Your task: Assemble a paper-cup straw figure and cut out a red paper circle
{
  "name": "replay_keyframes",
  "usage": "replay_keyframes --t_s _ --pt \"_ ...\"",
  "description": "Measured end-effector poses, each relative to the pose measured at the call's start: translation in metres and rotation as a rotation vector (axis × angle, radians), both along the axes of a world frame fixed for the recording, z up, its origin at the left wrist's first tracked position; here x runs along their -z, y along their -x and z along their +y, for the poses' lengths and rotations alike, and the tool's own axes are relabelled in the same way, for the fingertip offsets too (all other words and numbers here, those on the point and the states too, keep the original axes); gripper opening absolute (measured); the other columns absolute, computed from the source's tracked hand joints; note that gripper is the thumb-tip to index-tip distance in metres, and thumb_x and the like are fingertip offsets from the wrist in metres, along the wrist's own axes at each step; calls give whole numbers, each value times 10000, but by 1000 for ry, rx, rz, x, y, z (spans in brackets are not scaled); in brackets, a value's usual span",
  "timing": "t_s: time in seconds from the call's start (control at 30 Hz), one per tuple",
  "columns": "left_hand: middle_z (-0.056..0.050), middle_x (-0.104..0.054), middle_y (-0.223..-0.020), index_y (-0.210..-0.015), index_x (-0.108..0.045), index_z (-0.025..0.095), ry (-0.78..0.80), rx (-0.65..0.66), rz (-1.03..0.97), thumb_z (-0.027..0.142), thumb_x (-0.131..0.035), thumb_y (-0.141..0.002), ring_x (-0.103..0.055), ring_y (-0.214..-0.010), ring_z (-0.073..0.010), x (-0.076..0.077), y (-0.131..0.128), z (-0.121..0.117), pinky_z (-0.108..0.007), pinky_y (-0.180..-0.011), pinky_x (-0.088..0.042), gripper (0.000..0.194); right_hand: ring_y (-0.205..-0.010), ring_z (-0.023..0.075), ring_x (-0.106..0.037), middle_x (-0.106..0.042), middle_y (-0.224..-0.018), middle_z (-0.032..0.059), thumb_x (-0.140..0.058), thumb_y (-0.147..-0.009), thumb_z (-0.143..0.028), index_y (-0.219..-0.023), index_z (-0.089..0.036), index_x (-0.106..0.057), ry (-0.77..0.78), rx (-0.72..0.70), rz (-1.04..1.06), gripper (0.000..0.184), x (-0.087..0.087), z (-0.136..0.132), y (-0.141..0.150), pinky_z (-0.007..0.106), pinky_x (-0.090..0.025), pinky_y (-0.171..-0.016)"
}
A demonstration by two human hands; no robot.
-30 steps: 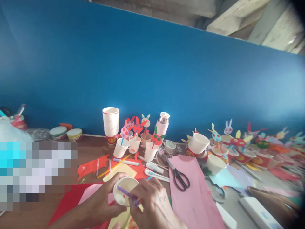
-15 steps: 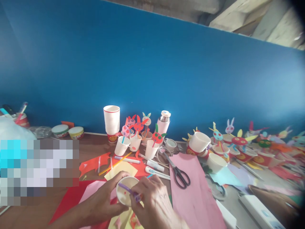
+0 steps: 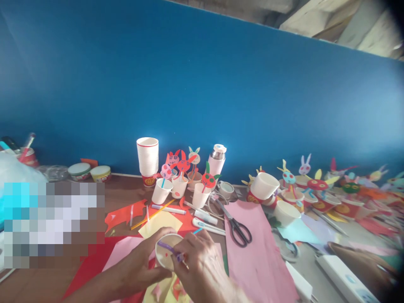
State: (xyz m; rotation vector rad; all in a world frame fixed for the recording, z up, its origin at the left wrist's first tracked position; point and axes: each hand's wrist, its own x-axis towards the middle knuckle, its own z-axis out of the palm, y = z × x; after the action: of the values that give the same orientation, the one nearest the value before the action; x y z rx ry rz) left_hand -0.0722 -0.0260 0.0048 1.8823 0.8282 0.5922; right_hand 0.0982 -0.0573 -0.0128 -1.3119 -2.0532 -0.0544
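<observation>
My left hand point(image 3: 140, 265) is wrapped round a small white paper cup point(image 3: 166, 251), tipped so its inside faces me. A purple marker point(image 3: 172, 251) is pinched in my right hand point(image 3: 202, 269), and its tip lies across the cup's mouth. Both hands hover low over red paper point(image 3: 91, 265), pink paper and yellow paper point(image 3: 159, 221) near the table's front edge.
Black-handled scissors point(image 3: 235, 227) lie on a long pink sheet point(image 3: 255, 252) to the right. Behind stand a stack of white cups point(image 3: 147, 158), cups with paper bunny figures point(image 3: 181, 176), a thermos point(image 3: 217, 160) and glue sticks. Several finished bunny cups point(image 3: 315, 193) crowd the right. A blue wall backs the table.
My hands stay on the cup and marker, shifting only slightly. The view has tilted down a little, so the table items sit a bit higher.
</observation>
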Motion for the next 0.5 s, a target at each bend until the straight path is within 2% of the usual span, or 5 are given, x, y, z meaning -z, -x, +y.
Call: replay_keyframes --t_s 0.13,0.2,0.27,0.4,0.5 --pt "-103 -503 -1304 -1272 -375 234 18 7 84 370 -650 -746 -466 -1189 -289 3 2 -1 -369 -979 -409 609 -622 168 -457 -518 -645 1 -543 -690 -94 -642 -192 -537 -69 -55 -93 109 3 2 0 301 -288 -611" --pt "-101 -436 -1377 -1312 -332 253 70 -5 111 362 -642 -753 -381 -1271 -299 3 5 1 -386 -1018 -372 648 -634 172 -464 -536 -658 2 -552 -686 -81 -661 -195 -556 -19 -35 -89 117 3 3 0 300 -294 -619" --pt "-83 -407 -1400 -1316 -317 287 151 -7 72 348 -603 -788 -337 -1309 -279 4 9 4 -385 -1032 -357 603 -670 179 -473 -566 -696 -2 -578 -698 -85 -705 -209 -585 61 4 -42 125 3 3 -2 291 -301 -634" --pt "-84 -524 -1276 -1214 -419 264 332 64 -188 398 -563 -802 -494 -1184 -257 12 13 14 -391 -963 -418 456 -691 175 -474 -587 -729 -14 -618 -717 -109 -749 -231 -607 132 5 28 127 4 4 -5 273 -308 -654" --pt "-76 -632 -1082 -1070 -517 216 373 14 -273 427 -556 -778 -592 -1028 -259 17 11 18 -380 -871 -465 363 -671 165 -480 -586 -715 -9 -604 -730 -111 -724 -214 -604 121 -5 36 103 7 6 -7 272 -308 -667"
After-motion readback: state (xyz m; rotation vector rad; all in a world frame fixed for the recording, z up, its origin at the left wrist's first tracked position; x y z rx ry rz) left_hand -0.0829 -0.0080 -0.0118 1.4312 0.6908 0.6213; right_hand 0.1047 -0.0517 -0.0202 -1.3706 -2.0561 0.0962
